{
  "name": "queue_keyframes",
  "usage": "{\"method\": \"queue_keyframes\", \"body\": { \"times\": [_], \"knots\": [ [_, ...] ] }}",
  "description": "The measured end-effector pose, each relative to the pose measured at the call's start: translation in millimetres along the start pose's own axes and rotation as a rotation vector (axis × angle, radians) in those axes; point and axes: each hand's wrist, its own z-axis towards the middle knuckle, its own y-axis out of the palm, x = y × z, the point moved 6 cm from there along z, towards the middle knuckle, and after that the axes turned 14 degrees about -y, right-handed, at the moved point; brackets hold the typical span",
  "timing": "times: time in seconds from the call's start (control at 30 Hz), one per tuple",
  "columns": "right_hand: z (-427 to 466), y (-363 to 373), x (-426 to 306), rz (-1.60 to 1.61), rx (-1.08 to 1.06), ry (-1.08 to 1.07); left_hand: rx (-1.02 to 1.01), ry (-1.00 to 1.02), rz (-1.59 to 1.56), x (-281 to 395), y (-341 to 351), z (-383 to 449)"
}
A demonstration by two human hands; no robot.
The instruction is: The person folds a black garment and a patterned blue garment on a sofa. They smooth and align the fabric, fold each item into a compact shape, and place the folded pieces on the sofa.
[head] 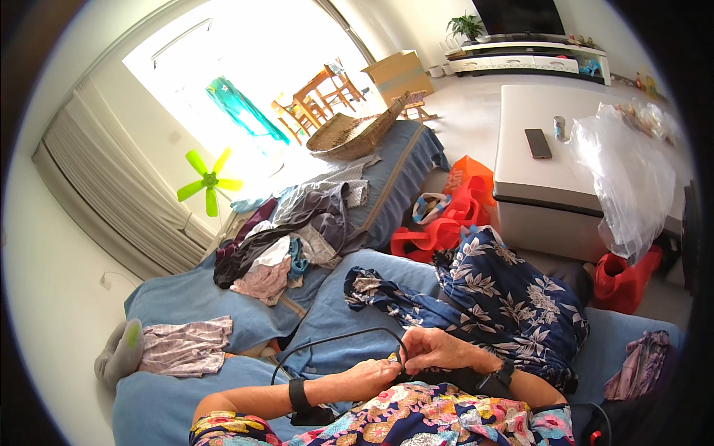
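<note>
My left hand (375,379) and my right hand (432,350) meet in front of my lap, fingertips close together. At the left fingertips a small pale-and-yellow item (394,358) shows, too small to make out. The right thumb and fingers are bent towards it; whether they pinch anything is hidden. A black cable (334,334) arches from beside my left forearm to the hands. Beyond the right hand a navy garment with a white leaf-and-flower print (502,295) is spread over the blue sofa cover (385,265).
Crumpled clothes (284,245) lie on the sofa, a woven basket (357,136) farther back. Red bags (440,234) lie on the floor beside a low table (519,173) bearing a phone (538,143), a can (559,127) and a clear plastic bag (625,167). A green-bladed fan (210,180) stands left.
</note>
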Motion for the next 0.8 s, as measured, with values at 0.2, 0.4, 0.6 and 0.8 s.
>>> {"method": "queue_keyframes", "body": {
  "times": [0.2, 0.4, 0.6, 0.8],
  "knots": [
    [2, -1, -10, -0.397, -0.058, -0.037, -0.063, -0.151, -0.121, -8, -3, 10],
    [1, 7, -21, -0.482, -0.242, -0.288, -0.183, -0.178, -0.288, -5, -7, 12],
    [1, 20, -20, -0.603, -0.378, -0.319, -0.207, -0.236, -0.366, -5, -7, 10],
    [1, 28, -23, -0.683, -0.430, -0.414, -0.150, -0.156, -0.396, -2, -9, 12]
  ]
}}
